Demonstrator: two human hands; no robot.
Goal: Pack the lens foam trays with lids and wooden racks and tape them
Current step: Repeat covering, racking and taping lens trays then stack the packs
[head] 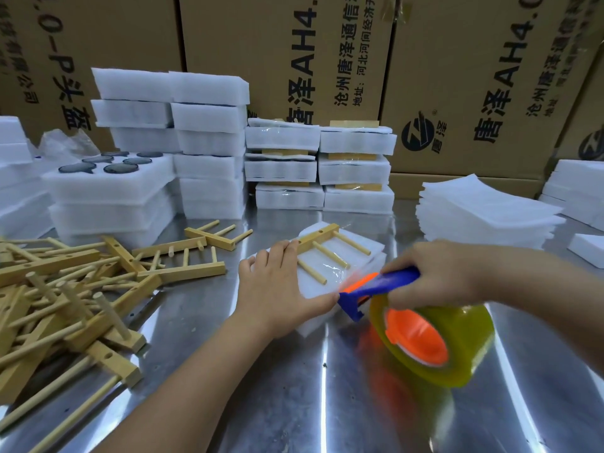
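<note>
Head view, looking down onto the steel bench [261, 387].

Centre: one foam tray pack [362, 256], white, lid on, lies flat on the bench. A wooden rack [322, 245] lies on top of it. Its bar runs along the far-left edge, and the three pegs I can see point toward the near right. A strip of clear tape [338, 271] shows glossy across the near ends of the pegs.

Left hand [277, 282]: palm down on the pack's left corner, fingers straight, fingertips touching the rack's bar. The thumb stretches along the near edge. It grips nothing; it presses.

Right hand [434, 273]: fingers wrapped round the blue handle of the tape dispenser [382, 289]. The dispenser's blue-and-orange nose meets the pack's near edge, just beside the left thumb. That spot is blurred, so I cannot tell if thumb and nose touch. The tape roll [457, 351], yellowish on an orange hub, hangs clear of the pack, above the bench.

Left of the pack: a loose heap of spare racks [65, 289].

Behind the heap: an open tray [111, 188] with dark round lenses [116, 167] seated in it, and taller foam stacks [209, 142].

Back centre: finished packs [320, 165] in two columns, glossy with tape.

Right: a stack of thin foam lids [483, 210].

Along the back: printed cartons [457, 76].
</note>
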